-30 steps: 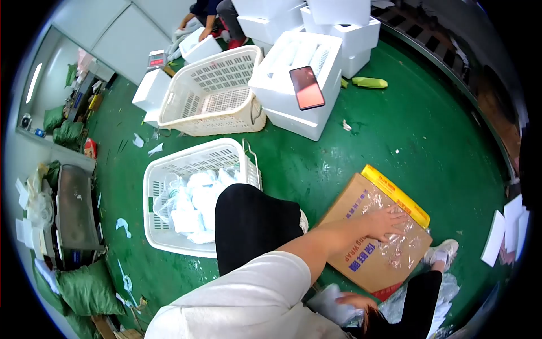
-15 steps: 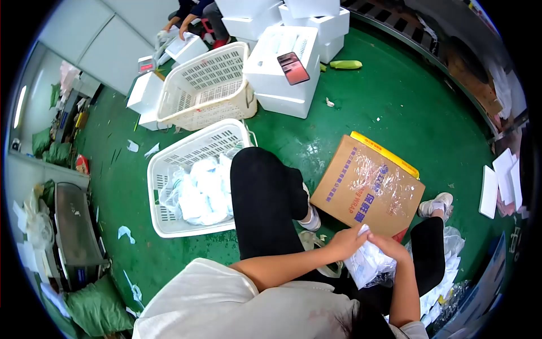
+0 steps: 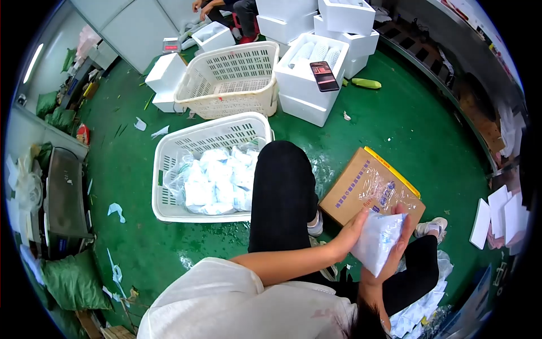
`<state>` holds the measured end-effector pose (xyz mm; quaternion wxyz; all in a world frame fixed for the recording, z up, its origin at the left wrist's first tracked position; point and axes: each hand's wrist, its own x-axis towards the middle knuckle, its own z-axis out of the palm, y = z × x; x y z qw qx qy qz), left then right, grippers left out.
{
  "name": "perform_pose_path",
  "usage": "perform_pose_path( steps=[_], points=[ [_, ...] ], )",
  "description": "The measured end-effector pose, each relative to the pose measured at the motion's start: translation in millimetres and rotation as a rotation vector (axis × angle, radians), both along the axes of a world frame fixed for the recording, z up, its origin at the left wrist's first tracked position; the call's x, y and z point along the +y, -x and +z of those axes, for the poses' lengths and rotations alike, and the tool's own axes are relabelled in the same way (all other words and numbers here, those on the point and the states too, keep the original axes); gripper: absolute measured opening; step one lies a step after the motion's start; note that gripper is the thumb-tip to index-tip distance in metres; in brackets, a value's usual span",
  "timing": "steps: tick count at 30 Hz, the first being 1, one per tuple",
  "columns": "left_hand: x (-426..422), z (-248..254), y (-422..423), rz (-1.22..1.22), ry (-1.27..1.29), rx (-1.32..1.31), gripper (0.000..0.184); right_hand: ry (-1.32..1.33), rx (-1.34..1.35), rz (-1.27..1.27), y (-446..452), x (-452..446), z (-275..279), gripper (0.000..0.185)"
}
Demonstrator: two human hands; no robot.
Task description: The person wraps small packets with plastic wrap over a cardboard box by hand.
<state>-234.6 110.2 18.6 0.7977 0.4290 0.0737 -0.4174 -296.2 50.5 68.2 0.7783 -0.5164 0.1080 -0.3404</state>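
A white plastic-wrapped packet [image 3: 377, 240] is held between my two hands, over my lap. My left hand [image 3: 349, 236] presses its left side, and my right hand [image 3: 395, 251] wraps round its right side and underside. Just beyond them a brown cardboard box [image 3: 361, 189] with printed characters and clear film on top lies on the floor, a yellow strip [image 3: 392, 171] along its far edge. Left of my knee stands a white basket [image 3: 160, 195] holding several similar white packets [image 3: 217, 181].
Behind it is an empty cream basket [image 3: 226, 104]. White foam boxes [image 3: 307, 107] are stacked further right, a phone [image 3: 324, 76] on one. A co-worker's hands [image 3: 203, 10] show at the top. More packets [image 3: 415, 313] lie beside my right leg.
My left hand has come off the cardboard box, and both hands have taken hold of a white packet. Since half a second ago the packet has been raised and turned.
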Motion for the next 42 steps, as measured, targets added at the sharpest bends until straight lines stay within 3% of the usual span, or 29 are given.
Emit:
perform_pose_path(
  steps=[2, 4, 5, 7, 10, 11, 12, 13, 14, 15, 16, 17, 18, 20, 22, 24, 25, 26, 27, 28, 30, 31, 32, 33, 36, 38, 40, 41, 42],
  points=[
    [13.1, 5.8, -6.4, 0.046, 0.169, 0.144, 0.066, 0.015, -0.128, 0.078, -14.7, 15.8, -3.4, 0.075],
    [41.2, 65.4, -23.3, -0.024, 0.249, 0.478, 0.07, 0.084, -0.066, 0.079, -29.5, 29.0, -33.2, 0.085],
    [53.3, 88.1, -31.9, 0.026, 0.179, 0.447, 0.068, 0.291, -0.057, 0.059, -38.2, 36.0, -29.1, 0.08],
    [78.1, 45.3, -36.1, 0.035, 0.105, -0.082, 0.062, 0.709, -0.045, 0.019, -55.9, 47.1, -18.8, 0.07],
    [131.8, 43.7, -38.2, 0.199, 0.659, 0.023, 0.048, 1.453, 0.146, -0.055, -58.0, 58.2, 15.3, 0.056],
    [147.8, 37.4, -52.6, 0.264, 0.558, 0.224, 0.047, 1.295, 0.154, 0.005, -60.6, 54.9, 14.8, 0.056],
    [166.7, 54.2, -66.6, 0.24, 0.745, 0.362, 0.045, 1.137, 0.159, 0.059, -62.6, 48.3, 13.5, 0.06],
    [185.8, 61.9, -78.3, 0.386, 0.56, 0.366, 0.044, 0.918, 0.2, 0.176, -56.6, 33.1, 6.7, 0.068],
    [211.8, 55.2, -91.6, 0.45, 0.513, 0.344, 0.04, 0.993, 0.333, 0.102, -44.9, 13.1, -1.0, 0.066],
    [244.4, 32.3, -106.5, 0.637, 0.185, 0.212, 0.039, 1.016, 0.415, 0.023, -31.3, -10.7, -10.1, 0.065],
    [279.7, 4.7, -121.5, 0.753, 0.022, 0.179, 0.038, 1.021, 0.515, -0.03, -16.2, -37.3, -9.7, 0.066],
    [301.4, -7.8, -132.6, 0.86, -0.172, 0.188, 0.038, 0.966, 0.547, -0.132, 7.6, -68.1, -36.4, 0.065],
    [353.7, -61.9, -155.4, 0.783, -0.132, -0.029, 0.035, 0.827, 0.612, -0.227, 34.7, -94.0, -41.7, 0.06],
    [436.5, -144.5, -166.3, 0.816, -0.181, 0.077, 0.041, 0.714, 0.644, -0.531, 90.8, -147.2, -49.1, 0.051],
    [441.3, -143.0, -170.8, 0.973, -0.25, 0.318, 0.029, 0.605, 0.7, -0.853, 175.7, -187.0, -61.7, 0.041],
    [424.5, -130.0, -195.3, 1.106, -0.265, 0.4, 0.019, 0.362, 0.779, -1.118, 261.4, -204.7, -90.0, 0.035],
    [475.6, -157.8, -257.7, 0.675, -0.125, 0.411, 0.018, 0.237, 0.842, -1.163, 304.4, -205.5, -118.0, 0.035],
    [477.3, -154.7, -289.9, 0.212, -0.017, 0.294, 0.017, 0.111, 0.913, -1.166, 346.3, -202.5, -156.3, 0.035],
    [446.1, -140.4, -306.8, 0.365, -0.261, -0.044, 0.022, -0.017, 1.048, -1.153, 396.3, -192.5, -210.9, 0.04],
    [324.2, -64.6, -284.3, 0.507, -0.613, -0.34, 0.028, -0.107, 1.159, -1.232, 449.1, -175.2, -275.5, 0.043],
    [160.4, 14.0, -227.1, 0.75, -0.883, -0.749, 0.035, -0.374, 1.398, -1.502, 541.0, -113.3, -399.7, 0.049],
    [143.1, 24.2, -228.6, 0.658, -0.801, -0.823, 0.037, -0.619, 1.414, -1.464, 567.6, -76.9, -415.5, 0.054],
    [127.6, 32.0, -230.2, 0.564, -0.722, -0.89, 0.04, -0.607, 1.734, -1.497, 528.5, -56.6, -368.9, 0.053],
    [114.9, 36.6, -230.7, 0.473, -0.647, -0.95, 0.042, -0.416, 1.835, -1.347, 516.1, -35.4, -355.8, 0.054],
    [72.2, 35.4, -226.1, 0.191, -0.616, -0.988, 0.038, 0.142, 2.031, -0.92, 513.9, -14.1, -345.9, 0.067],
    [10.1, 36.2, -187.3, 0.202, -0.695, -1.046, 0.032, 0.502, 2.058, -0.724, 525.0, -33.6, -355.2, 0.073],
    [-15.2, 22.0, -193.7, -0.018, -0.699, -1.028, 0.034, 0.356, 1.895, -0.463, 568.1, -50.7, -390.6, 0.08],
    [-28.6, 8.7, -187.0, -0.057, -0.672, -1.008, 0.03, 0.429, 1.869, -0.41, 589.2, -57.9, -416.5, 0.084],
    [-32.7, -5.1, -191.9, -0.176, -0.68, -1.019, 0.029, 0.298, 1.928, -0.197, 590.4, -79.8, -406.1, 0.088]
  ],
)
